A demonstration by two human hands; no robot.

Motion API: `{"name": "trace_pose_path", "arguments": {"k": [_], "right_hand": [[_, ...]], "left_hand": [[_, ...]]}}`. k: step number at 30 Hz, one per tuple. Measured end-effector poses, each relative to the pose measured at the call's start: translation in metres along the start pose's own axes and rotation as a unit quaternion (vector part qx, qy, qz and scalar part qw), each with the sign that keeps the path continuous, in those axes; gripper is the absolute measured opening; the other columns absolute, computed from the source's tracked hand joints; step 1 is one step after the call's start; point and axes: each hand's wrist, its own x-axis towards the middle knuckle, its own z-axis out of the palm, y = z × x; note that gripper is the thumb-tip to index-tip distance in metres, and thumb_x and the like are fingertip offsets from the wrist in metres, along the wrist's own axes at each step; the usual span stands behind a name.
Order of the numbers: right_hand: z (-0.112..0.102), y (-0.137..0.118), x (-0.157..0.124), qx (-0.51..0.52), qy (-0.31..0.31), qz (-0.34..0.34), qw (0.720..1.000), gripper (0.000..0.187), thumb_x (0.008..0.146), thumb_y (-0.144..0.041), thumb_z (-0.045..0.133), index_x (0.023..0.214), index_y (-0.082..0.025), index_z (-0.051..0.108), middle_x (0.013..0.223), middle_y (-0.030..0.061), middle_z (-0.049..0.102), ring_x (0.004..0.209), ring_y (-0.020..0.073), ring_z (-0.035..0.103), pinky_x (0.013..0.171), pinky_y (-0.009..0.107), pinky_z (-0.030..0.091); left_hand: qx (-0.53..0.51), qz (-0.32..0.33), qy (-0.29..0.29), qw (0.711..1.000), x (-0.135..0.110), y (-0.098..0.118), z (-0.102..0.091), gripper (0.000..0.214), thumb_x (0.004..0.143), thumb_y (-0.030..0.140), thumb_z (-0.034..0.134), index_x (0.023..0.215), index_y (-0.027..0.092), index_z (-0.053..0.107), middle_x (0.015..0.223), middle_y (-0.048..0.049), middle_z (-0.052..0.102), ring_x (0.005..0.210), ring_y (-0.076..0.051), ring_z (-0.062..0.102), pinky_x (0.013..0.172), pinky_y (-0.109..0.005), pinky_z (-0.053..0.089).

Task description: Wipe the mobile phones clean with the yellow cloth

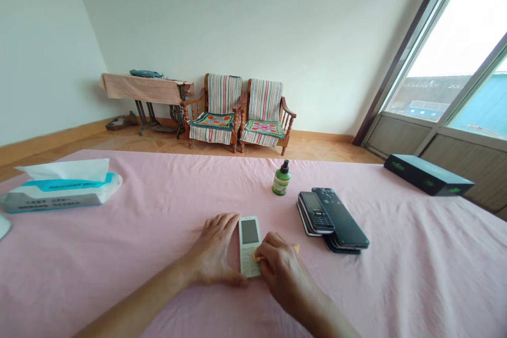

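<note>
A white keypad phone [249, 240] lies face up on the pink tablecloth [158, 222]. My left hand [216, 251] rests flat beside its left edge, fingers stretched out and touching the phone's side. My right hand [279, 266] is closed in a pinch on a small orange cloth [295, 248], pressed against the phone's lower keypad. Just behind stands a small green spray bottle [281, 178].
A pile of dark phones [330, 219] lies to the right of my hands. A tissue pack [63, 187] sits at the far left, a black box [428, 174] at the far right. Two wooden chairs [237, 113] and a sewing table [146, 90] stand by the far wall.
</note>
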Motion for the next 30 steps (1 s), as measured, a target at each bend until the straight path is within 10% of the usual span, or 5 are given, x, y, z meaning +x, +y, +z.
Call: {"name": "trace_pose_path", "arguments": {"k": [30], "right_hand": [[0.0, 0.024, 0.02, 0.113, -0.019, 0.001, 0.993, 0.028, 0.086, -0.007, 0.044, 0.08, -0.017, 0.069, 0.078, 0.0034, 0.058, 0.071, 0.0128, 0.058, 0.063, 0.021, 0.044]], "left_hand": [[-0.043, -0.015, -0.016, 0.999, 0.0, 0.001, -0.003, 0.112, 0.041, 0.064, 0.076, 0.135, 0.022, 0.031, 0.134, -0.0135, 0.041, 0.121, -0.038, 0.038, 0.104, -0.051, 0.025]]}}
